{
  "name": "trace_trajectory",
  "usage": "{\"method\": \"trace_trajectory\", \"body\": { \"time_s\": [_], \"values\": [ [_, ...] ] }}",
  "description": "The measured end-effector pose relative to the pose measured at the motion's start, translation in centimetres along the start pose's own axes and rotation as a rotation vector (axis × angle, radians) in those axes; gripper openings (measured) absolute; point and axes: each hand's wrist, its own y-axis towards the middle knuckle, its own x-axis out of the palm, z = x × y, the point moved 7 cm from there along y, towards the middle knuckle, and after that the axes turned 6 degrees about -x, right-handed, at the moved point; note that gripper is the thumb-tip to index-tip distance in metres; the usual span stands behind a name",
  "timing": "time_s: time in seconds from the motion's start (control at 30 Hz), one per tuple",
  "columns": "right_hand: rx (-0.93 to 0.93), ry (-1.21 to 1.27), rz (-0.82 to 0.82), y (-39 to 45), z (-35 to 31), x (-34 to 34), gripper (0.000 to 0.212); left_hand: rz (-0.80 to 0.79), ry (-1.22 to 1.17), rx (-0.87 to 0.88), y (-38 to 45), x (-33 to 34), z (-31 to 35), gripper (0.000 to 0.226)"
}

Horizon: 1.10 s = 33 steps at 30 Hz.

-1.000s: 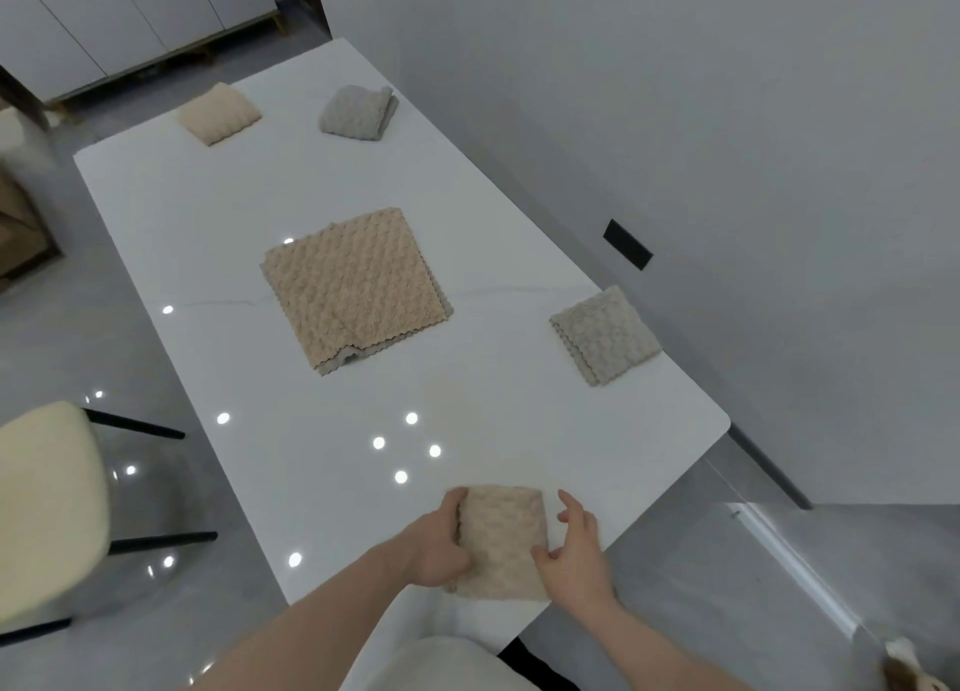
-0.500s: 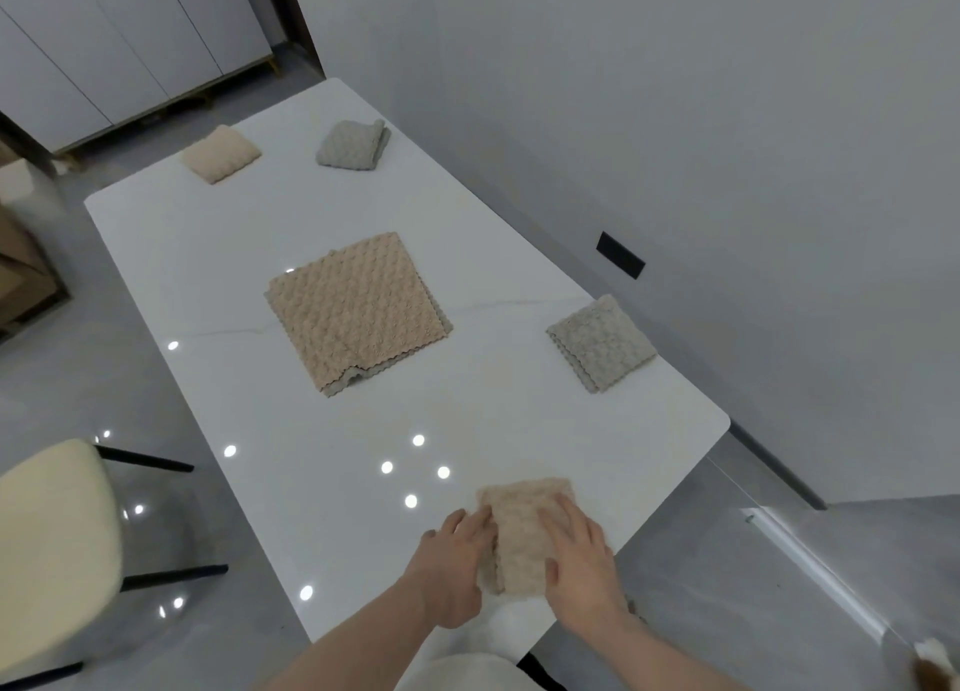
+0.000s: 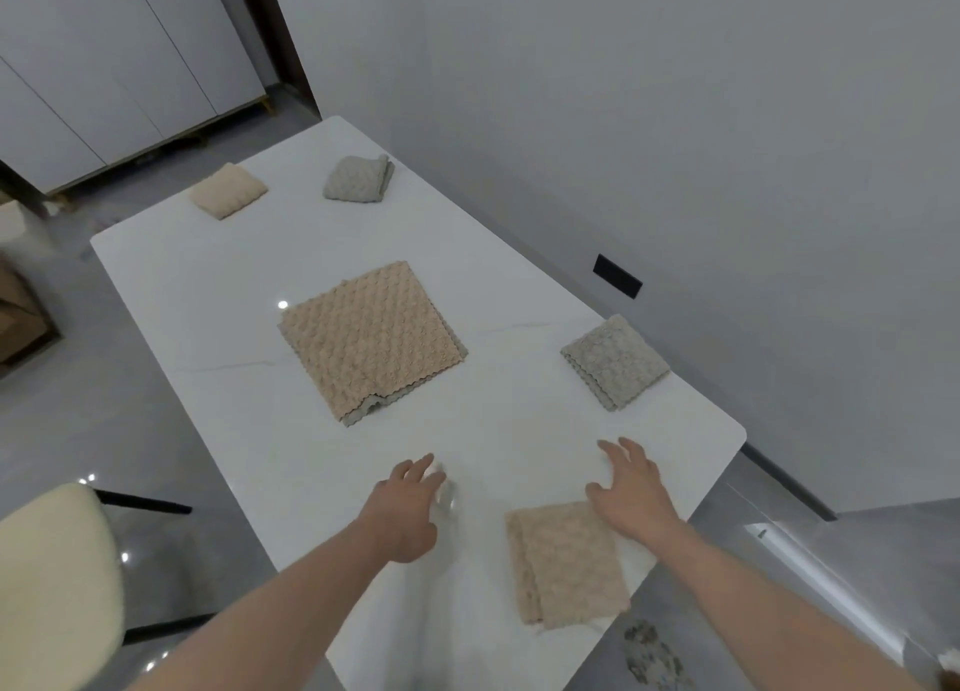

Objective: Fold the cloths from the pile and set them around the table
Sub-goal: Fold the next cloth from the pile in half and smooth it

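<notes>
1. No words, labels, brand names, numbers or signs can be read anywhere in the view.

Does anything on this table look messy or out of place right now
Mostly tidy. On the far grey cloth one edge bulges up in a loose roll, unlike the flat grey cloth on the right. On the middle pile, a grey layer peeks out at the front.
</notes>
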Motion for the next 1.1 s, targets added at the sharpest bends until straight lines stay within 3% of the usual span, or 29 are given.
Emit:
{"method": "trace_trajectory", "body": {
  "time_s": [0.2, 0.37, 0.6, 0.77, 0.97, 1.1],
  "values": [
    [0.129, 0.071, -0.002, 8.5, 0.4, -4.3, 0.091, 0.128, -0.061, -0.074, 1.4, -5.9, -2.4, 0.077],
    [0.118, 0.090, -0.125, 13.3, -1.3, -3.7, 0.094, 0.170, -0.111, -0.140, 2.0, -7.8, -3.8, 0.076],
    [0.125, 0.064, -0.121, 16.4, -3.0, -4.5, 0.096, 0.186, -0.149, -0.142, 2.8, -7.8, -5.1, 0.077],
    [0.126, 0.023, -0.038, 13.0, -4.8, -3.4, 0.095, 0.137, -0.179, -0.110, 2.9, -6.0, -6.5, 0.078],
    [0.075, 0.001, 0.036, 3.0, -7.2, 3.8, 0.087, 0.034, -0.069, 0.002, 3.6, -2.1, -10.2, 0.072],
    [0.157, -0.034, 0.166, -3.9, -7.7, 9.4, 0.083, -0.052, 0.041, 0.080, 2.9, 1.0, -12.9, 0.069]
  ]
}}
